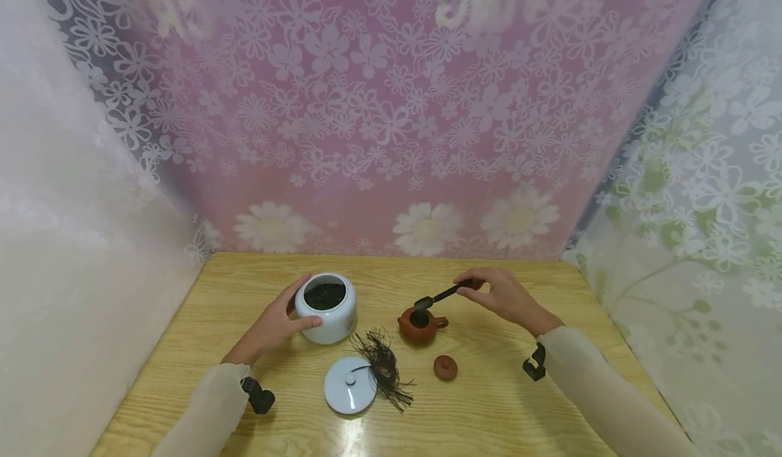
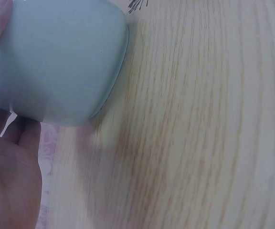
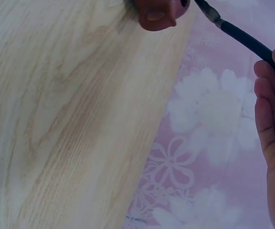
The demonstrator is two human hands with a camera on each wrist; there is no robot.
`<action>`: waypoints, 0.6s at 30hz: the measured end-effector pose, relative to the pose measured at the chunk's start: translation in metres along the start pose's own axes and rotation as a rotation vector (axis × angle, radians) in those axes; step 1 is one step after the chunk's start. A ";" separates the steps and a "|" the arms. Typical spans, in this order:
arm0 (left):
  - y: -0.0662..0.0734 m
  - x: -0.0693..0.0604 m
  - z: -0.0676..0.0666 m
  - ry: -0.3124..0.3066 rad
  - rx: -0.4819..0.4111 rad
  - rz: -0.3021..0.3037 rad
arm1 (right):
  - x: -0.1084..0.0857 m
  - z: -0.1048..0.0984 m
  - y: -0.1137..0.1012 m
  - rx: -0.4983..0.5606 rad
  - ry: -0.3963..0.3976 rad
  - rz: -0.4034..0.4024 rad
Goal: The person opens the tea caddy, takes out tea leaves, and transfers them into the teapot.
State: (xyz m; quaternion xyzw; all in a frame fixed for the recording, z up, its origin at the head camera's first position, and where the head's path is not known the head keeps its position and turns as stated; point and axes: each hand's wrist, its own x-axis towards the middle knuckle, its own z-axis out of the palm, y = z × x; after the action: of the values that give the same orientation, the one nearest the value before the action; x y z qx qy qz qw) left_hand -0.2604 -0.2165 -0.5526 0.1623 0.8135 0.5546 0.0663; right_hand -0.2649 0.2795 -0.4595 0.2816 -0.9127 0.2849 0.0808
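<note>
My left hand (image 1: 277, 321) grips a white ceramic jar (image 1: 332, 324), thumb on the near side and fingers round the far side. Dark dried leaves fill much of the jar. In the left wrist view, the jar's smooth wall (image 2: 61, 62) hides part of the fingers. Between thumb and fingers, my right hand (image 1: 504, 299) pinches the black handle of a small scoop (image 1: 444, 295). Its head hangs over the open mouth of a reddish-brown teapot (image 1: 417, 331). The right wrist view has the scoop's handle (image 3: 247, 43) and part of the teapot (image 3: 155, 14).
A white jar lid (image 1: 348, 396) lies in front of the jar. Beside it, a bundle of thin dark strands (image 1: 383, 365) overlaps its edge. The small teapot lid (image 1: 445, 368) rests on the wooden table (image 1: 489, 403). Flowered curtains (image 1: 391, 138) surround the table's back and sides.
</note>
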 end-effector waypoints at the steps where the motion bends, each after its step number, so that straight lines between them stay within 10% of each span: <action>1: 0.000 0.000 0.000 0.000 -0.001 0.001 | 0.002 0.000 0.000 0.011 0.010 0.001; 18: -0.001 0.000 0.000 -0.001 -0.011 0.002 | 0.048 0.018 -0.039 0.099 0.098 -0.060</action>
State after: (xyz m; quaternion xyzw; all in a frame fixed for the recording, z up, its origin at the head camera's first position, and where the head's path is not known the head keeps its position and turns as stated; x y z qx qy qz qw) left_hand -0.2609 -0.2170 -0.5537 0.1631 0.8101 0.5591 0.0673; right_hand -0.2830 0.2204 -0.4414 0.2982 -0.8836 0.3406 0.1196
